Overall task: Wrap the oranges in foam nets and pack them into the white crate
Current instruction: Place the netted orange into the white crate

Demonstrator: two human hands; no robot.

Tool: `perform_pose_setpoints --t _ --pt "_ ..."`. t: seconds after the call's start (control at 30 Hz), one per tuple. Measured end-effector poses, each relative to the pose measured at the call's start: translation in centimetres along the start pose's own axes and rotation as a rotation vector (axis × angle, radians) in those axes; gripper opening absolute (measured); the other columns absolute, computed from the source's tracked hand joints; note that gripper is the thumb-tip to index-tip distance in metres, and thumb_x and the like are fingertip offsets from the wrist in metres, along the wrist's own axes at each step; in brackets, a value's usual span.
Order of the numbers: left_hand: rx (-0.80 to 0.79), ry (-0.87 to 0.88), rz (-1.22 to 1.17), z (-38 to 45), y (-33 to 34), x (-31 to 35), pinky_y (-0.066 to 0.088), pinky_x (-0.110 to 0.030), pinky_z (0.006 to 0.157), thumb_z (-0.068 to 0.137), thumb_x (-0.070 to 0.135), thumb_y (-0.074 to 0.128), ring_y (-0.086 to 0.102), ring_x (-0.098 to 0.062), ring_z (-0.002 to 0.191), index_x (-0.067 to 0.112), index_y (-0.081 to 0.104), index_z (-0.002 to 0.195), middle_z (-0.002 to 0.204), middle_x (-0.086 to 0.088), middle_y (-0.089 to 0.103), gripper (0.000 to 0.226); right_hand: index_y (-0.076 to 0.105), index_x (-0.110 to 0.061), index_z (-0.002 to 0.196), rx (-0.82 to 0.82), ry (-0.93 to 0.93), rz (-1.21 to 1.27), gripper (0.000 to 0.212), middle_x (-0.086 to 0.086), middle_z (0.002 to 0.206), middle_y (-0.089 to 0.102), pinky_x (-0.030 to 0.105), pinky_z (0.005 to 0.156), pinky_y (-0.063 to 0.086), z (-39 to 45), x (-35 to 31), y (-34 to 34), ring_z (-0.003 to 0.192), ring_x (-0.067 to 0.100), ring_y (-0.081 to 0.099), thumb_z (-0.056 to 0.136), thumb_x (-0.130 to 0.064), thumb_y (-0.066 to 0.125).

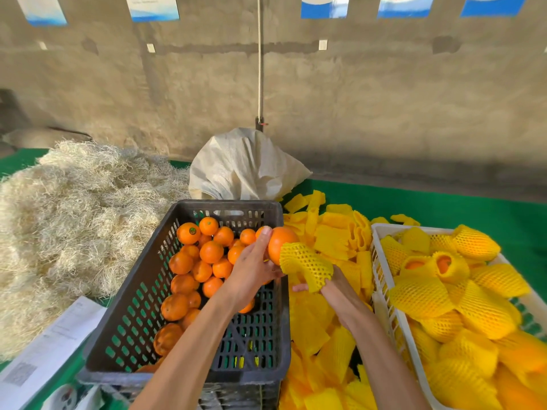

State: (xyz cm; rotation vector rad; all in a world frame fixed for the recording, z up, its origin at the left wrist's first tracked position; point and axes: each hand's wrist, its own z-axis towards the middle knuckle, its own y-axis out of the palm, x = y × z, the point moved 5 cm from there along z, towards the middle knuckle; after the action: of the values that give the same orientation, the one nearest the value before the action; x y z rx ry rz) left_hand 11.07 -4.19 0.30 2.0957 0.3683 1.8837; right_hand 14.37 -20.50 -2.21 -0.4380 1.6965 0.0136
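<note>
With the left hand (251,270) gripping the round bare orange (281,244), the right hand (331,287), fingers stretching the yellow foam mesh net (306,264), should keep its mouth wide while sleeving

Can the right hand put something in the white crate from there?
Probably yes. The right hand, wearing a foam net, sits just beside the white crate, whose top is open, with nothing between them.
</note>
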Motion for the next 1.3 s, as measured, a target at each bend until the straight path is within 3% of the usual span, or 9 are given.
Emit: perform_pose_setpoints --t 0.1,0.2,0.4,0.5,0.57,0.8,1.0,1.1,1.3 --pt "-0.073 -0.005 -0.035 -0.6 0.7 -0.3 0.060 -0.050 0.092 0.103 0.060 0.047 0.062 -0.034 0.130 0.012 0.053 0.144 0.137 -0.018 0.066 0.063 0.056 -0.029 0.091 0.062 -0.012 0.191 0.035 -0.001 0.098 0.072 0.022 0.074 0.055 -0.9 0.4 0.1 0.088 0.011 0.071 0.095 0.005 0.061" --pt "-0.101 0.025 -0.115 -1.1 1.9 -0.7 0.057 -0.055 0.097 0.107 0.056 0.040 0.057 -0.037 0.136 0.010 0.048 0.148 0.144 -0.020 0.060 0.062 0.055 -0.018 0.126 0.096 0.056 0.342 0.028 0.014 0.124 0.060 0.048 0.100 0.049 -1.8 0.8 0.7 0.115 0.037 0.060 0.100 -0.008 0.056" --pt "0.112 0.077 -0.096 -1.5 2.0 -1.4 0.060 -0.044 0.080 0.092 0.077 0.052 0.066 -0.037 0.114 0.017 0.064 0.132 0.129 -0.022 0.068 0.073 0.052 -0.024 0.127 0.004 0.032 0.489 0.027 -0.002 0.112 0.068 0.043 0.099 0.049 -3.2 -0.3 1.8 0.099 0.017 0.066 0.101 -0.017 0.054" --pt "0.075 0.076 0.015 -1.9 2.0 -2.0 0.048 -0.062 0.088 0.080 0.090 0.053 0.059 -0.039 0.102 0.035 0.078 0.104 0.113 -0.022 0.065 0.065 0.055 -0.014 0.131 0.081 0.049 0.642 0.032 0.010 0.118 0.069 0.043 0.088 0.056 -3.5 -0.3 0.8 0.109 0.026 0.066 0.099 -0.016 0.057" --pt "0.033 0.044 0.017 -2.4 1.8 -2.3 0.041 -0.058 0.085 0.083 0.087 0.053 0.055 -0.039 0.101 0.036 0.077 0.108 0.113 -0.020 0.060 0.062 0.067 -0.014 0.113 0.113 0.008 0.640 0.023 0.004 0.100 0.077 0.037 0.071 0.059 -3.8 -0.7 0.0 0.093 0.020 0.073 0.090 -0.018 0.065" --pt "-0.139 0.074 0.310 -3.1 1.8 -0.6 0.033 -0.026 0.046 0.099 0.066 0.054 0.036 -0.015 0.050 0.012 0.049 0.127 0.069 -0.002 0.034 0.061 0.082 -0.033 0.085 -0.053 -0.020 0.522 0.013 -0.001 0.092 0.079 0.026 0.063 0.059 -4.1 -2.6 -0.3 0.085 0.012 0.075 0.081 -0.031 0.069" --pt "-0.292 -0.084 0.338 -3.2 2.6 -0.9 0.026 -0.029 0.053 0.097 0.074 0.049 0.025 -0.021 0.059 0.020 0.052 0.142 0.075 -0.008 0.037 0.071 0.078 -0.017 0.103 -0.052 0.066 0.519 0.020 0.012 0.104 0.077 0.043 0.085 0.061 -3.6 -3.0 -0.7 0.097 0.026 0.074 0.098 -0.028 0.063" --pt "-0.389 -0.052 0.405 -3.5 2.6 -1.8 0.046 -0.020 0.061 0.092 0.058 0.073 0.062 -0.006 0.071 0.042 0.049 0.148 0.094 0.016 0.069 0.063 0.074 -0.014 0.118 -0.082 0.137 0.488 0.027 0.013 0.112 0.075 0.053 0.099 0.054 -3.5 -2.3 -1.2 0.107 0.032 0.071 0.100 -0.028 0.061" --pt "-0.141 -0.121 0.069 -1.9 4.5 -2.1 0.056 -0.042 0.096 0.085 0.079 0.062 0.069 -0.014 0.119 0.042 0.064 0.135 0.137 0.006 0.068 0.061 0.074 -0.025 0.115 0.054 0.034 0.468 0.028 -0.002 0.112 0.076 0.043 0.094 0.058 -4.5 -1.2 -4.5 0.105 0.019 0.072 0.095 -0.041 0.064"
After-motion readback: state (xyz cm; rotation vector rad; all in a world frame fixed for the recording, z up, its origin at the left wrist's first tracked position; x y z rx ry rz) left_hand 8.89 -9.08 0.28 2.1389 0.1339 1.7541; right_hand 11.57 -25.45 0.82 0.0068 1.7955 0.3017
